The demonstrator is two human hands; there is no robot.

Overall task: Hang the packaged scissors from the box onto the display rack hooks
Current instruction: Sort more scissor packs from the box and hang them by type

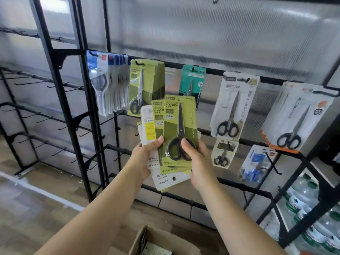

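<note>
Head view, the only one I have, looks down my two forearms at a fanned bundle of green scissor packs [165, 137] that I hold up in front of the display rack [114, 126]. My left hand [145, 155] grips the back of the bundle, thumb curled over its left edge, some cards in it turned white side out or upside down. My right hand [198, 161] pinches the front pack [179, 126] low down, thumb pressed on the black handle loops, fingers behind the card. This front pack stands upright, its hang hole at the top, just below and right of the hook [137, 62] that already carries a row of the same green packs [145, 87]. Other hooks to the right hold white-carded scissors [233, 105] and a teal pack [192, 83]. The cardboard box [161, 242] sits open at the bottom edge, between my arms (I can see little of what is left inside). I judge the pack to be light but top-heavy in this grip: stiff card, a slick plastic blister over the blades, weight in the steel. Holding it by the handle end leaves the hole free, though a pinch nearer the top would steer the hole onto the hook tip more surely. The loose bundle could slide apart if my left grip slackens.
</note>
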